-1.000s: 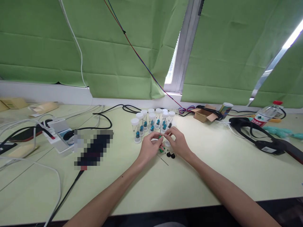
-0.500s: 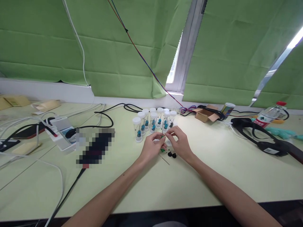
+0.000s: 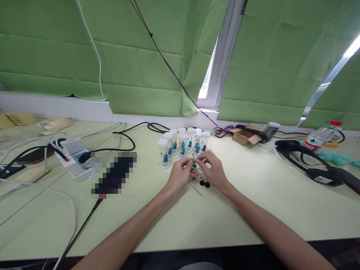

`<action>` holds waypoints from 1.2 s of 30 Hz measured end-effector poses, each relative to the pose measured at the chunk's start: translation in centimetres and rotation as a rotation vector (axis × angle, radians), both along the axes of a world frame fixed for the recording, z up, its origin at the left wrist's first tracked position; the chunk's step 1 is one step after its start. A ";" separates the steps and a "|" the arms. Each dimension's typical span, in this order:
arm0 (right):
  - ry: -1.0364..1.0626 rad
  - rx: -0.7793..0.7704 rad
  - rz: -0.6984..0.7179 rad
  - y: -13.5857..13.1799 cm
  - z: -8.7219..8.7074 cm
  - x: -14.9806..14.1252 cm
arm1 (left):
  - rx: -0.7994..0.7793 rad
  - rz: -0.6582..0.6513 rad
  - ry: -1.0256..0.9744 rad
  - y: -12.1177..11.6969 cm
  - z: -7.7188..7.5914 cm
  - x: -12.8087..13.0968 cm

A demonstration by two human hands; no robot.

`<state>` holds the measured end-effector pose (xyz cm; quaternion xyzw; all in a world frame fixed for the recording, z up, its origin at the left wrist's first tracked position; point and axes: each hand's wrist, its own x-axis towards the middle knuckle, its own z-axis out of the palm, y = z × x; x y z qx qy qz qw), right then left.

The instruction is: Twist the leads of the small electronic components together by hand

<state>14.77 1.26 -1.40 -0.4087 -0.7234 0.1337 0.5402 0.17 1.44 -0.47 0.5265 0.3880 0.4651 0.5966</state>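
My left hand [image 3: 180, 173] is closed on a small shiny green piece [image 3: 194, 165] with a thin dark rod standing up from it. Beside it my right hand [image 3: 212, 168] pinches at the same rod and piece, its fingertips almost meeting the left ones; what exactly lies between them is too small to make out. Just beyond the hands stand several clear capped tubes [image 3: 163, 153] with blue pieces and thin rods inside. Under the fingers are a second green piece [image 3: 193, 179], two black round parts [image 3: 204, 183] and a thin rod [image 3: 197, 190] lying on the table.
To the left are a white power strip [image 3: 73, 159], tangled cables and a pixelated dark device [image 3: 115, 176]. On the right lie an open cardboard box [image 3: 244, 137], a can [image 3: 271, 130], a black headset [image 3: 306, 161] and a red-capped bottle [image 3: 323, 137].
Both hands stay together at nearly the same spot, with small finger movements around the green piece. The whole view has shifted slightly.
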 end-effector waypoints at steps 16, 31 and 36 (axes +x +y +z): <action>-0.007 -0.029 0.024 -0.2 -0.1 -0.1 | -0.011 0.001 -0.007 -0.2 0.2 0.0; 0.075 -0.028 0.001 -0.4 0.0 -0.1 | -0.142 -0.085 -0.175 -0.4 0.4 0.1; 0.097 -0.025 -0.007 -0.5 0.2 -0.3 | -0.142 -0.107 -0.205 -0.4 0.4 0.1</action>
